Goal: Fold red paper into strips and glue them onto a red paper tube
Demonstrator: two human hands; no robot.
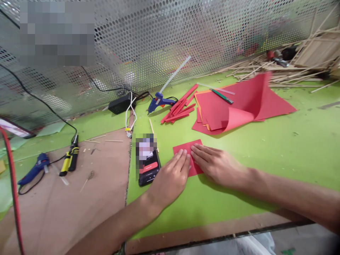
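A small red sheet of paper (pixel 196 170) lies flat on the green tabletop in front of me. My left hand (pixel 175 171) rests on its left part, fingers stretched out together and pointing away from me. From the right, my right hand (pixel 212 161) lies on the sheet with extended fingers, their tips close to those of the left. Part of the paper is hidden beneath both hands. Just left of my left hand is a smartphone (pixel 150 173) with a partly blurred screen.
Beyond the hands lie red paper strips (pixel 179 109), a blue glue gun (pixel 159 102) and large red sheets (pixel 244 95) with a green cutter knife (pixel 221 95) on top. Wooden sticks (pixel 249 69) are heaped at the back right. Another glue gun (pixel 34 170) lies left.
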